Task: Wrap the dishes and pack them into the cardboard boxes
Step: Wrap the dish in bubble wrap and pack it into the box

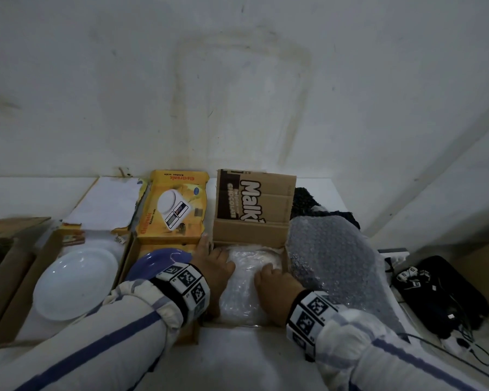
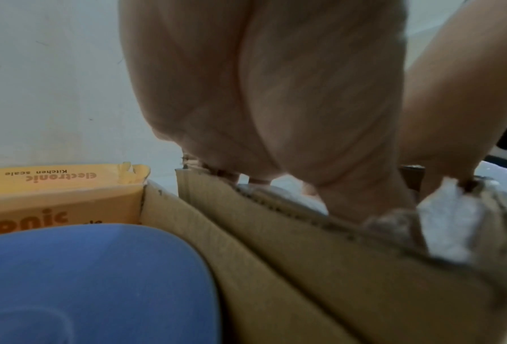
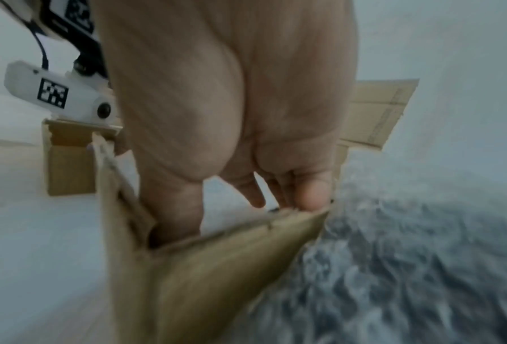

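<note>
A dish wrapped in clear bubble wrap (image 1: 244, 294) lies inside the brown printed cardboard box (image 1: 249, 231), whose back flap stands up. Both my hands are in that box. My left hand (image 1: 213, 263) reaches down along the box's left wall (image 2: 305, 267) beside the bundle, fingers fairly straight, tips hidden behind the wall. My right hand (image 1: 274, 280) rests on top of the bundle, its fingers (image 3: 311, 193) pointing down into the box. A blue plate (image 1: 156, 263) sits unwrapped in the box to the left, and a white plate (image 1: 76, 283) in the box beyond it.
A yellow kitchen-scale carton (image 1: 175, 207) stands behind the blue plate. A large bubble-wrap sheet (image 1: 331, 261) lies right of the brown box. Black devices and cables (image 1: 441, 294) sit at the far right. Another open carton (image 1: 3, 249) is at the left edge. The wall is close behind.
</note>
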Motion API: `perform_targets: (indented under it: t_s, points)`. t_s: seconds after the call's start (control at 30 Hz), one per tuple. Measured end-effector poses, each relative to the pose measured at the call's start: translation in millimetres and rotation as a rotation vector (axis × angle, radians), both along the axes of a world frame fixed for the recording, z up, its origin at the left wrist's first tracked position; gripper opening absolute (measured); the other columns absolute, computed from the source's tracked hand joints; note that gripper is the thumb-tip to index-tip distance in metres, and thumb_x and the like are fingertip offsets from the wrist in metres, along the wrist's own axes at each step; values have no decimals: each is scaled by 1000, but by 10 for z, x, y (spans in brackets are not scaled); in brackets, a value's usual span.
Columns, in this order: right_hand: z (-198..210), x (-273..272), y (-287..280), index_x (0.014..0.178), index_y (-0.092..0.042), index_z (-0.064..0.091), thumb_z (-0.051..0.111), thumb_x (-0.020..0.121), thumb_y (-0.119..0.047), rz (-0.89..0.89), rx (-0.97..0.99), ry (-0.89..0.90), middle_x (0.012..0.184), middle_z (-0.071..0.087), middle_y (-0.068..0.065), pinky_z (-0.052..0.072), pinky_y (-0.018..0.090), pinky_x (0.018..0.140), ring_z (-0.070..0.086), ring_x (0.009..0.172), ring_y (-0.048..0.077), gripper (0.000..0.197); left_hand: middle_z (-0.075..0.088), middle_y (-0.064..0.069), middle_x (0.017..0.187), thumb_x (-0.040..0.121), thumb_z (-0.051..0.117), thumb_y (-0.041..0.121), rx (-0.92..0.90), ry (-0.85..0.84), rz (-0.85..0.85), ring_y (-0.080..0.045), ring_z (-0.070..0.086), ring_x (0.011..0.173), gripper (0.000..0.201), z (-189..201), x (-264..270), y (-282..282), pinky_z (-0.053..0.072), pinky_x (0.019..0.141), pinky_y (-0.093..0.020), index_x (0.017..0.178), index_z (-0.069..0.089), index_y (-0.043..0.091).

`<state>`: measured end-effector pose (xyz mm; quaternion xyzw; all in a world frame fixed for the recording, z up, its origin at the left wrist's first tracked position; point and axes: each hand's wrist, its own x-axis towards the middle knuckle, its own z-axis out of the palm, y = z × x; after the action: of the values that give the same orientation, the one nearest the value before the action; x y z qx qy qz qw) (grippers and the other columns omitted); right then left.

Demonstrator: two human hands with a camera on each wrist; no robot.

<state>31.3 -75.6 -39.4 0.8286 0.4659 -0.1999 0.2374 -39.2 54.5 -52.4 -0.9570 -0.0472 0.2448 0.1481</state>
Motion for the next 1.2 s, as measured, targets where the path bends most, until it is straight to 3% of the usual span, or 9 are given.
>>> perform_targets:
  t_s: [0.2,0.43,0.53,0.67,0.77,0.83,0.9,1.03,1.2]
  points:
    - [30,-7,-110,144,2,20,48,91,-13,29,32,24,146,23,27,39,45,100,39,127,39,61,25,-17,149,73,69,52,-27,-42,-11,-35,19,139,81,32,-103,5,-6,111,-64,138,39,14]
    - [278,330,-332,120,-12,59,49,89,-9,-148,491,183,125,56,8,42,22,91,55,112,22,33,37,-8,144,79,60,49,-163,20,86,-28,19,140,72,145,-128,45,-10,108,-67,141,35,22]
    - [390,536,-548,104,-8,63,46,93,-13,-260,660,73,111,58,9,36,21,73,57,99,24,21,45,-5,138,85,54,35,-302,-126,169,-25,32,133,54,235,-27,-48,8,115,-54,136,43,22]
    - [295,627,-724,106,-8,60,47,92,-13,-291,668,31,113,52,10,39,26,79,53,101,25,20,45,-7,142,91,52,29,-729,-297,296,-24,41,130,49,250,292,-396,34,108,-36,138,46,17]
    - [227,610,-754,103,-4,61,49,89,-10,-294,723,79,110,52,13,38,27,77,53,99,28,19,64,-8,99,89,56,27,-1044,-343,416,-24,58,97,14,262,547,-672,46,85,-34,92,65,16]
    - [216,618,-779,101,-4,61,50,88,-9,-309,750,116,110,52,12,38,27,78,52,99,28,18,55,-3,71,89,58,26,-1187,-390,583,-20,53,75,29,264,653,-805,40,71,-31,62,52,20]
    - [224,634,-824,101,-5,59,49,88,-8,-345,775,155,110,51,11,36,26,74,50,100,26,16,51,-2,62,87,61,21,-1347,-431,765,-18,49,67,37,272,712,-908,37,69,-32,53,49,20]
    - [306,715,-970,97,-9,57,51,87,-11,-447,938,153,96,48,4,35,25,73,48,90,21,11,65,-13,90,82,64,22,-1628,-572,937,-25,61,87,16,403,732,-1039,49,87,-42,84,61,7]
    - [428,933,-1095,105,-13,56,58,86,-25,-663,1098,193,100,48,2,37,26,76,49,95,20,22,63,-18,111,95,45,9,-2004,-732,996,-32,61,100,6,705,562,-1039,50,80,-39,93,49,6]
